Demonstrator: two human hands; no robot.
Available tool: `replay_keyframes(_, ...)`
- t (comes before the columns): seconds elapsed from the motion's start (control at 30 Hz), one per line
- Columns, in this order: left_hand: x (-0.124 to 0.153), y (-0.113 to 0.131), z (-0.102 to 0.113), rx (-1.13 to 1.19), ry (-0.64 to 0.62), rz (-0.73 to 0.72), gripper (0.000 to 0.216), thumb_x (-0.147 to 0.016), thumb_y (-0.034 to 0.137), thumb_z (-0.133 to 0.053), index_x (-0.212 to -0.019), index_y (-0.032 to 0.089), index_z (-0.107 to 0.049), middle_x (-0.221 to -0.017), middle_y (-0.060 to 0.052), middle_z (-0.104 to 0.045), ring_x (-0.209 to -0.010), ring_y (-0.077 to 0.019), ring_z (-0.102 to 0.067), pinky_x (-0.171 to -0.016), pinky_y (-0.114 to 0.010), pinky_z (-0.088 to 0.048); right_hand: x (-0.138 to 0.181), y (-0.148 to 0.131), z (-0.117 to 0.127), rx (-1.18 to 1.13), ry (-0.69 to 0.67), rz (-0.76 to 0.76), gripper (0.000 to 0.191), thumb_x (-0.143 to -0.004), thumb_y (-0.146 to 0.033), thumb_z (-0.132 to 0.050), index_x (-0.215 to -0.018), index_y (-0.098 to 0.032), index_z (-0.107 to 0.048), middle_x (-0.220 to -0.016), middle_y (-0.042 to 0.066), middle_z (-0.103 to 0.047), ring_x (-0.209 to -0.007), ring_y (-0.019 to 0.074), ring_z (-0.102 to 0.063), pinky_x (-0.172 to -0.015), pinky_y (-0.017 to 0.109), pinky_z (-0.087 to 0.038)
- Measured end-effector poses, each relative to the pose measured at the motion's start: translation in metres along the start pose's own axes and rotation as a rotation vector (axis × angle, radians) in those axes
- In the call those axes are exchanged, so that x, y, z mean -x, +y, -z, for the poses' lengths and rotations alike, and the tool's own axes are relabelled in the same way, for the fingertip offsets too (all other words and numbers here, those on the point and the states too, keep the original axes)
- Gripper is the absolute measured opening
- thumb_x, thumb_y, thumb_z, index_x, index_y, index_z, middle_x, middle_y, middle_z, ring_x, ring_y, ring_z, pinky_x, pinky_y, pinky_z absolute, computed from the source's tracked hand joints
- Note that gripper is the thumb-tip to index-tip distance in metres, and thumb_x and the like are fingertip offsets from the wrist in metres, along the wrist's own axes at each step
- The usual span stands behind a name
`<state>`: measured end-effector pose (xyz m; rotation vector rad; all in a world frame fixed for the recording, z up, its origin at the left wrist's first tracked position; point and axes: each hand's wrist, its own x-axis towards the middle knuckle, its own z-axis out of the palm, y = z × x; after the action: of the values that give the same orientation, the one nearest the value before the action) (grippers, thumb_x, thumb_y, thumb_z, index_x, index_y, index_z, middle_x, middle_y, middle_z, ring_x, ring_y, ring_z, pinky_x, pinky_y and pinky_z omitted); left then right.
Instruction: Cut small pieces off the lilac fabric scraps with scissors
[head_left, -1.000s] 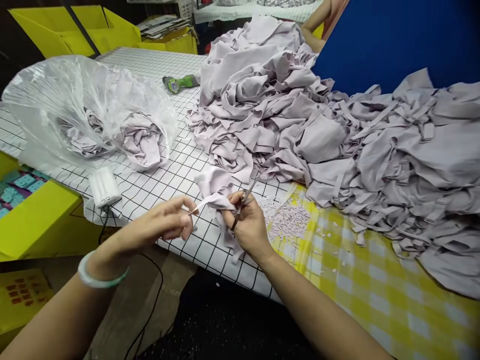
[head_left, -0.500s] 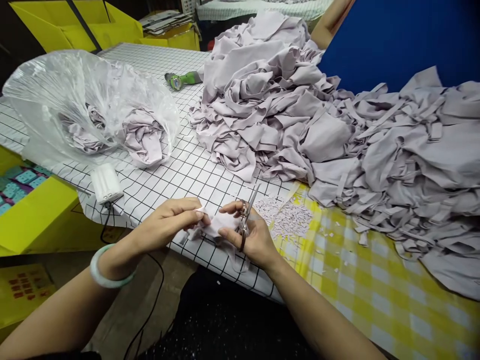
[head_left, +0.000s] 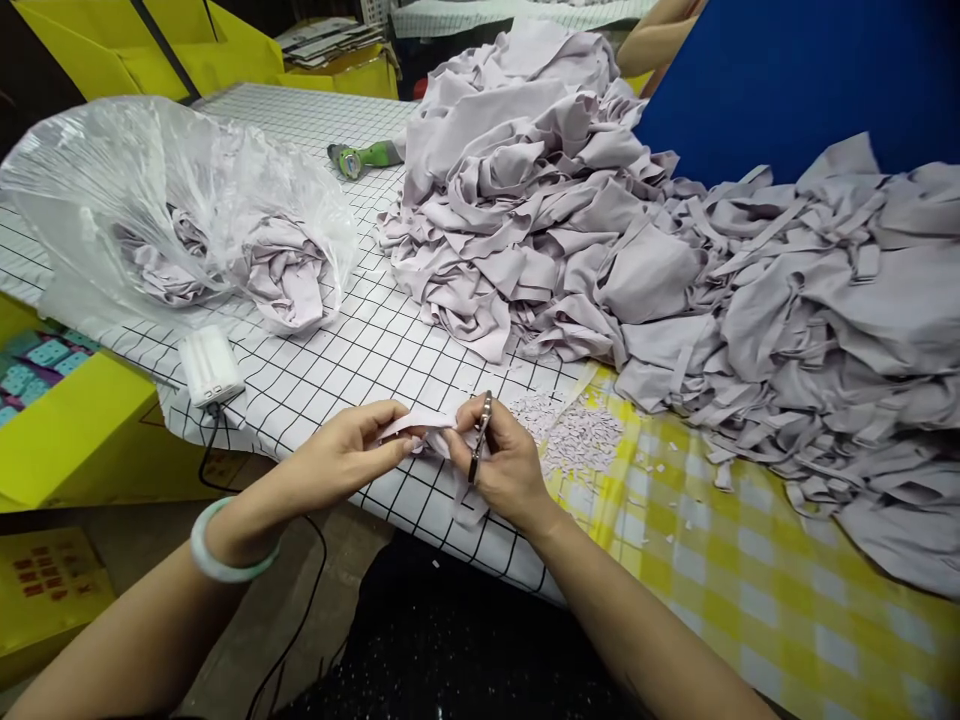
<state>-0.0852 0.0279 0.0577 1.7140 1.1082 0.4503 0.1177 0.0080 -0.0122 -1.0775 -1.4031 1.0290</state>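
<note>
- At the far left we see a yellow box (head_left: 82, 430), cut off by the frame edge, its teal contents too small to read.
- A crinkled clear plastic bag (head_left: 150, 190) veils bunched lilac cloth, so its folds blur.
- A ribbed white block (head_left: 210, 365) lies on the black-gridded tabletop (head_left: 337, 350); its cord drops out of sight.
- Our left hand (head_left: 345, 455) pinches one end of a thin lilac fabric strip (head_left: 416, 428) at the tabletop's near edge.
- Our right hand (head_left: 506, 465) grips the strip's other end and small metal scissors (head_left: 478, 440) — whether the blades are parted, we cannot tell.
- Pale paper-like snippets (head_left: 574, 435) scatter beside it.
- A soft, tangled fabric heap (head_left: 675, 260) spreads rightward — cut off at the frame.
</note>
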Motion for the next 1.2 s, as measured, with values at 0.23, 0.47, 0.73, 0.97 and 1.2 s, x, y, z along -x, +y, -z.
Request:
replay_keyframes(0.23,-0.004,-0.011,0.004,-0.522,0.133,-0.289,0.015,-0.097,0.026,-0.051,-0.092,0.017,-0.063,-0.077,-0.003,-0.064,-0.066,-0.0145,-0.056,-0.061,-0.028,-0.043,-0.009,0.004,-0.001,-0.168,0.028,-0.198,0.015,-0.074,-0.025,-0.065,-0.086,-0.023,-0.057,-0.083,-0.001,-0.057,-0.077,0.0151,-0.056,-0.072,0.028,-0.047)
replay_keyframes(0.47,0.006,-0.012,0.009,-0.640,0.068,-0.228,0.021,-0.101,0.030,-0.047,-0.115,0.018,-0.057,-0.069,0.000,-0.062,-0.056,-0.0149,-0.052,-0.053,-0.027,-0.036,-0.024,-0.006,0.006,-0.311,-0.070,-0.341,0.024,-0.068,-0.030,-0.072,-0.083,-0.022,-0.055,-0.079,-0.003,-0.055,-0.063,0.0109,-0.048,-0.057,0.024,-0.040)
replay_keyframes(0.73,-0.003,-0.002,0.011,-0.079,-0.049,-0.039,0.035,-0.102,0.039,-0.042,-0.076,0.018,-0.054,-0.064,0.003,-0.045,-0.056,-0.0110,-0.041,-0.052,-0.023,-0.037,-0.014,-0.011,-0.003,-0.218,-0.274,-0.340,0.032,-0.070,-0.037,-0.082,-0.093,-0.023,-0.065,-0.081,-0.001,-0.063,-0.066,0.0131,-0.054,-0.059,0.026,-0.043)
replay_keyframes(0.97,-0.001,0.004,0.017,0.225,-0.352,0.094,0.032,-0.100,0.042,-0.050,-0.095,0.017,-0.070,-0.064,0.002,-0.047,-0.055,-0.0110,-0.040,-0.049,-0.022,-0.036,-0.016,-0.007,-0.002,-0.388,-0.273,-0.468,0.035,-0.067,-0.046,-0.083,-0.076,-0.019,-0.063,-0.067,-0.002,-0.059,-0.059,0.0111,-0.050,-0.055,0.024,-0.039)
replay_keyframes(1.2,-0.017,-0.003,-0.034,0.396,0.181,-0.295,0.029,-0.102,0.030,-0.049,-0.081,0.016,-0.064,-0.103,-0.010,-0.057,-0.094,-0.0195,-0.058,-0.086,-0.035,-0.052,-0.006,0.003,-0.030,-0.566,-0.148,-0.505,0.047,-0.064,-0.058,-0.084,-0.081,-0.021,-0.061,-0.071,-0.003,-0.059,-0.066,0.0137,-0.054,-0.065,0.027,-0.046)
